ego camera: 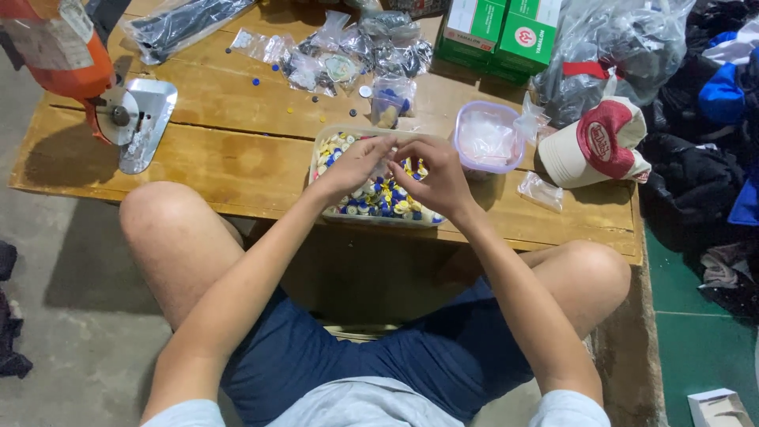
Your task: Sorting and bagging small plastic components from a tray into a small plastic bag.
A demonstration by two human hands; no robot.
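Observation:
A clear plastic tub (322, 147) on the low wooden table (229, 154) holds several small white, blue and yellow plastic pieces (379, 202). My left hand (353, 164) and my right hand (433, 175) hover together over the tub, fingertips nearly touching. They pinch something small between them; what it is stays hidden by the fingers.
A round lidded tub (485, 139) with white contents sits right of the hands, beside a red-and-white cap (601, 142). Small clear bags (348, 55) and green boxes (498, 32) lie at the back. An orange cutting machine (87, 71) stands at the left. Dark clothes (711, 142) pile at right.

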